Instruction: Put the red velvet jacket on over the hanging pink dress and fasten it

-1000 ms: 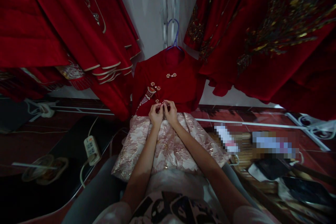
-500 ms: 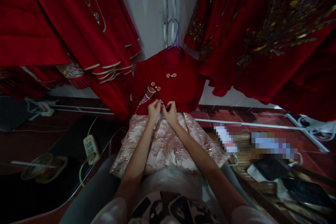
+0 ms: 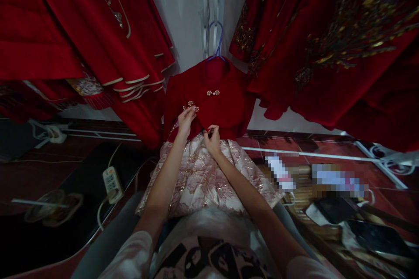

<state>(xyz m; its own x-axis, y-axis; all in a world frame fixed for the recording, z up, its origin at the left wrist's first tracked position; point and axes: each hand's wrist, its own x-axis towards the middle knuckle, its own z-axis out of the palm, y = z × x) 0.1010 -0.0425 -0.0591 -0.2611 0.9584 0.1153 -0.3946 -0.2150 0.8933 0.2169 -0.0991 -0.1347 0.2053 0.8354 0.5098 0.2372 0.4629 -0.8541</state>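
A red jacket (image 3: 225,104) hangs on a purple hanger (image 3: 215,41) against the white wall, above a pink and gold brocade skirt (image 3: 199,178). It carries pearl clasps, one near the collar (image 3: 213,93). My left hand (image 3: 186,120) is raised to the clasp at the jacket's left breast (image 3: 192,105), its fingers closed on the flap there. My right hand (image 3: 212,138) pinches the lowest clasp at the jacket's hem. The beaded tassel under the left hand is hidden.
Red embroidered garments hang at the left (image 3: 81,39) and the right (image 3: 334,43). A white power strip (image 3: 110,179) lies on the dark floor at the left, near a clear cup (image 3: 49,209). Dark cluttered items (image 3: 366,231) lie at the right.
My left hand has left the lowest clasp and moved up to the clasp at the left breast. My right hand stays at the hem clasp.
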